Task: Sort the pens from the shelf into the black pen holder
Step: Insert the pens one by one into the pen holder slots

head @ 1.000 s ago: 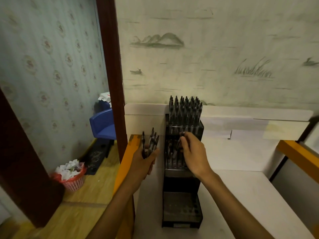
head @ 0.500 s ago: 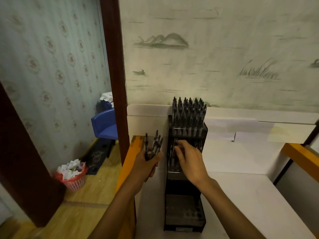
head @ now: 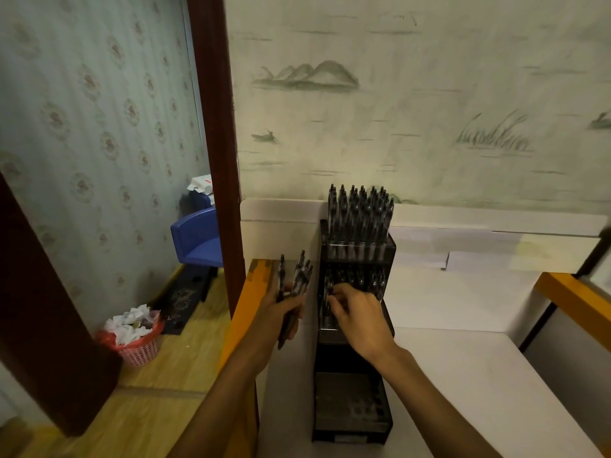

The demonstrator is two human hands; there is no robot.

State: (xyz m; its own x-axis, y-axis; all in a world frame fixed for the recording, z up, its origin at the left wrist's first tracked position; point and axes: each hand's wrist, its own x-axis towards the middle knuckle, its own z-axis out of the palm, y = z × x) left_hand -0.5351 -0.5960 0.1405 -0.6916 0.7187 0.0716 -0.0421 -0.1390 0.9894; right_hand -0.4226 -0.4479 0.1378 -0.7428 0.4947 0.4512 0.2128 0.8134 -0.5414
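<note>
against the wall: a white counter (head: 463,375) with an orange edge runs under wallpaper printed with hills and reeds.
doorway: a dark wooden door frame (head: 215,127) stands left of the counter, with a second room behind it.
other room: a blue chair (head: 195,239) by the patterned wall, and a pink wastebasket (head: 139,348) full of crumpled paper on the wooden floor.
pen holder: a black tiered pen holder (head: 353,325) stands on the counter against the back ledge; its top tier is packed with upright dark pens (head: 358,213), the middle tier is partly filled, the lowest front tier looks bare, though it is dim.
left hand: the left hand (head: 284,312) grips a bundle of pens (head: 297,276), tips up, just beside the holder's left side.
right hand: the right hand (head: 360,315) is over the middle tier, fingers curled down among the pens there; they seem to pinch one pen, but blur hides which.
</note>
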